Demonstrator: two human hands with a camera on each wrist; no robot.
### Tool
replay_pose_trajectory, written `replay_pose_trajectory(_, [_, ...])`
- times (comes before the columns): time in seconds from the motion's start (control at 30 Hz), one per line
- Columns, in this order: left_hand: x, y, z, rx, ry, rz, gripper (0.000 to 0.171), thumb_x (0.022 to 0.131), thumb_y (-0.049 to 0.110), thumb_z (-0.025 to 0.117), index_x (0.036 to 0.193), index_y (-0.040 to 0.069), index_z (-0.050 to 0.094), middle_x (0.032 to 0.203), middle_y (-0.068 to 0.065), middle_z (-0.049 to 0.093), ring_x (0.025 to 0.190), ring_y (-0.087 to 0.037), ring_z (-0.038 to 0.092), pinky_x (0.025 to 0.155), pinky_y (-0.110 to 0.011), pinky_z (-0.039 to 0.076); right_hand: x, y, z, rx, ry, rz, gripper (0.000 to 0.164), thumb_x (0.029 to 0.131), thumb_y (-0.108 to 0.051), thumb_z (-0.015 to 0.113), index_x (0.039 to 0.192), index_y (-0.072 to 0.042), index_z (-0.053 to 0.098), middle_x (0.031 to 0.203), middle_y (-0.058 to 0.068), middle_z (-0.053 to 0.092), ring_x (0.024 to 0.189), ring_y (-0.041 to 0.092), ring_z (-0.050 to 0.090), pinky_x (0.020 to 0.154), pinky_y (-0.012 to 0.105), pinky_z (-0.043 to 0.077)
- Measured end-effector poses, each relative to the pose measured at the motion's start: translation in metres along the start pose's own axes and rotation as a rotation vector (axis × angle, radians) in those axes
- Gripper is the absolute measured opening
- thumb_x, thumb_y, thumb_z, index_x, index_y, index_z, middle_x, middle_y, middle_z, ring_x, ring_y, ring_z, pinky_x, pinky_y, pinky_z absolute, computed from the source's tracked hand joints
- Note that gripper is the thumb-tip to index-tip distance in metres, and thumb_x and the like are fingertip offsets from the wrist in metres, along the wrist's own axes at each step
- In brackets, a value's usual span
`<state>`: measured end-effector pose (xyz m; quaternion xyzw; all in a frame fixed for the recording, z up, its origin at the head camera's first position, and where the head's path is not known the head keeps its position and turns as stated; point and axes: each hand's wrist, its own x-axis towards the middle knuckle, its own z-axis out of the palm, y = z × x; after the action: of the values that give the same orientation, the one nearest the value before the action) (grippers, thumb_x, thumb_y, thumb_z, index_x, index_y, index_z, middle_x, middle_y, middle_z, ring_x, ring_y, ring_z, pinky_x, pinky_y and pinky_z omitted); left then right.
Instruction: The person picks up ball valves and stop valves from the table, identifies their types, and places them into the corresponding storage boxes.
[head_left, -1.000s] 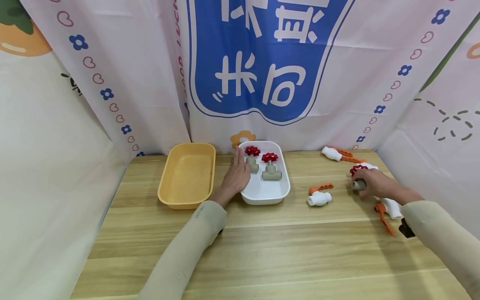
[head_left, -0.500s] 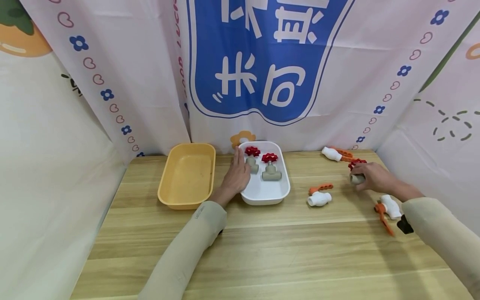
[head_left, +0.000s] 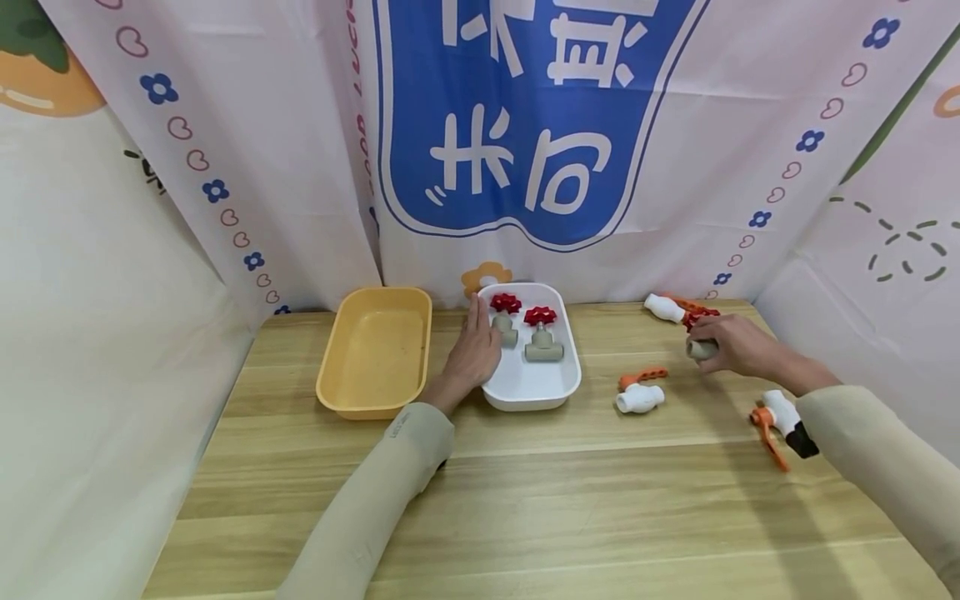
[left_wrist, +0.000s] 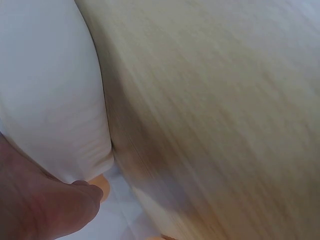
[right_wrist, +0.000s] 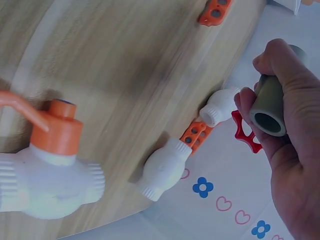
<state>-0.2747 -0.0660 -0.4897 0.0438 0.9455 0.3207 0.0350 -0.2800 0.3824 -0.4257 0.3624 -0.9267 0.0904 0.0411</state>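
Observation:
My right hand (head_left: 738, 346) grips a grey stop valve (head_left: 702, 349) with a red handwheel, raised over the table's right part. In the right wrist view, its open pipe end (right_wrist: 268, 122) shows between curled fingers, with part of the red handwheel (right_wrist: 245, 132) beyond them. My left hand (head_left: 474, 354) rests with straight fingers along the left rim of a white tray (head_left: 531, 387). In the left wrist view, a digit (left_wrist: 60, 207) lies against the tray's outer wall (left_wrist: 55, 95). Two similar stop valves (head_left: 543, 343) sit inside the tray.
A yellow tray (head_left: 373, 408) stands left of the white one. On the table, one white ball valve (head_left: 640, 397) with an orange lever lies right of the tray, another (head_left: 782, 414) below my right hand. Two more, including this one (right_wrist: 164, 170), lie near the back edge.
My right hand has lifted the stop valve and carried it left and slightly back, its handwheel now overlapping the back ball valve's lever in the head view. My left hand has stayed put.

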Motion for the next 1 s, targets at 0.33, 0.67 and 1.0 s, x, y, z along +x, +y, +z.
replay_pose_trajectory(0.33, [0.0, -0.001, 0.002, -0.009, 0.002, -0.003, 0.07, 0.114, 0.032, 0.029, 0.17, 0.008, -0.006, 0.178, -0.004, -0.017, 0.165, -0.025, 0.005, 0.132, -0.045, 0.017, 0.019, -0.014, -0.011, 0.006, 0.024, -0.043, 0.028, 0.069, -0.002, 0.09, 0.093, -0.012, 0.079, 0.094, -0.002, 0.072, 0.076, 0.008, 0.059, 0.064, 0.03, 0.053])
replay_pose_trajectory(0.67, [-0.001, 0.0, 0.001, -0.014, 0.006, -0.009, 0.071, 0.115, 0.033, 0.031, 0.17, 0.009, -0.006, 0.179, -0.003, -0.016, 0.165, -0.026, 0.006, 0.132, -0.046, 0.019, 0.041, -0.035, -0.02, 0.035, 0.024, -0.104, 0.029, 0.07, 0.001, 0.088, 0.094, -0.012, 0.079, 0.095, -0.002, 0.072, 0.076, 0.009, 0.06, 0.064, 0.029, 0.053])
replay_pose_trajectory(1.0, [0.0, 0.0, 0.001, -0.019, 0.004, -0.004, 0.069, 0.115, 0.035, 0.028, 0.17, 0.009, -0.006, 0.179, -0.004, -0.016, 0.165, -0.026, 0.006, 0.132, -0.046, 0.017, 0.063, -0.056, -0.028, 0.05, -0.032, -0.086, 0.028, 0.075, 0.0, 0.087, 0.102, -0.007, 0.08, 0.104, 0.005, 0.075, 0.081, 0.014, 0.064, 0.068, 0.034, 0.059])
